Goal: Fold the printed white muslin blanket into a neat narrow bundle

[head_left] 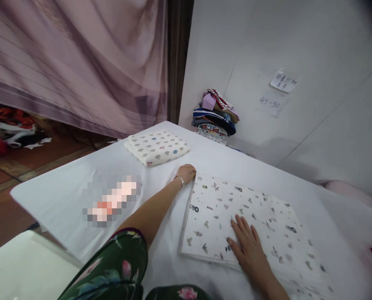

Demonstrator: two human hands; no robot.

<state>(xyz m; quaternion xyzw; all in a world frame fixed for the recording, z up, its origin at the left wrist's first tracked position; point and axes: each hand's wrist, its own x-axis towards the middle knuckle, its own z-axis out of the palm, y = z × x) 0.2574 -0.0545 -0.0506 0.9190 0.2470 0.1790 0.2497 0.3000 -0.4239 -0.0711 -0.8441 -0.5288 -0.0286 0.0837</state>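
A white cloth with small grey and dark prints [255,212] lies spread in flat layers on the white-covered table [161,196]. My left hand [186,171], with a bracelet at the wrist, is at the cloth's far left corner; its fingers are curled and closed at that corner, and what lies between them is too small to make out. My right hand [247,246] rests palm down on the near part of the cloth, fingers stretched out. Beyond my left forearm, a folded cream cloth with mushroom-like prints [157,146] sits near the table's far edge.
A pixelated patch [112,202] covers something on the table's left. Folded fabrics [215,112] are stacked by the wall, which bears paper notes [282,82]. A pink curtain [111,54] hangs at the back left. A pale surface [26,266] stands at the lower left.
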